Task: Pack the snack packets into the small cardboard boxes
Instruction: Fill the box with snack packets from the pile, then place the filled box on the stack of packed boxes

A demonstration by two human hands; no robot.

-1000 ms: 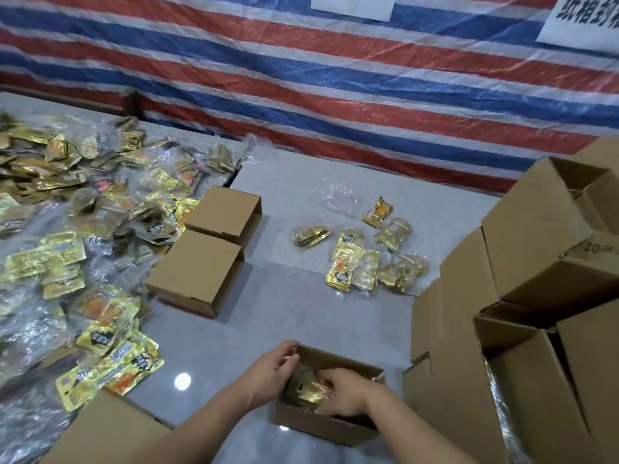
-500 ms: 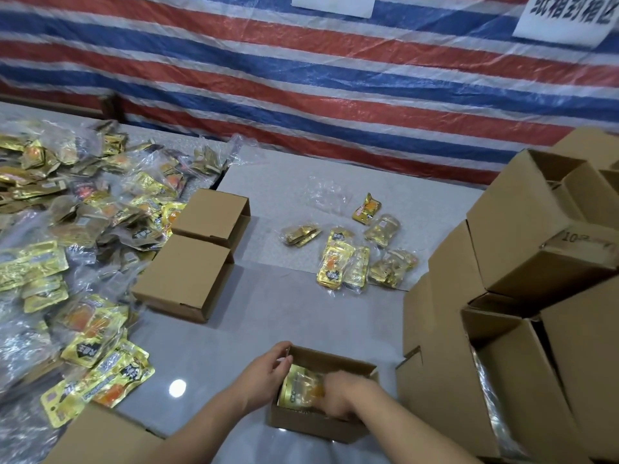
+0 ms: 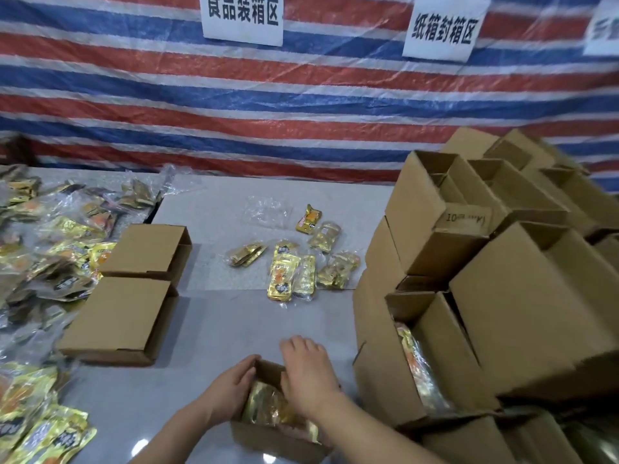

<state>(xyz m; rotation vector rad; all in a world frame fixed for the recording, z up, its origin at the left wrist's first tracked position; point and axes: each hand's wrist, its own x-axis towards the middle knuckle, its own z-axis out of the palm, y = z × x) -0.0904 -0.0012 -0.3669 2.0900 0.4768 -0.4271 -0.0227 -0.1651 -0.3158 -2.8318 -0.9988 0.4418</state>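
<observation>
— So which step is this?

— Filling, I'd judge. The small open brown cardboard box (image 3: pixel 268 433) sits at the near table edge with gold foil snack packets (image 3: pixel 268 405) lying inside it. The left hand (image 3: pixel 231 390) cups the box's left wall, fingers curled against it. The right hand (image 3: pixel 310 373) lies over the box's far right side, fingers relaxed and spread; I see nothing pinched in it.

— And next?

— Probably another packet. The loose gold and orange packets (image 3: pixel 294 266) lie mid-table, well apart from the box, so the right hand would need to reach forward. Two closed flat brown boxes (image 3: pixel 130 289) wait to the left, beside the big heap of bagged packets (image 3: pixel 43 256).
</observation>
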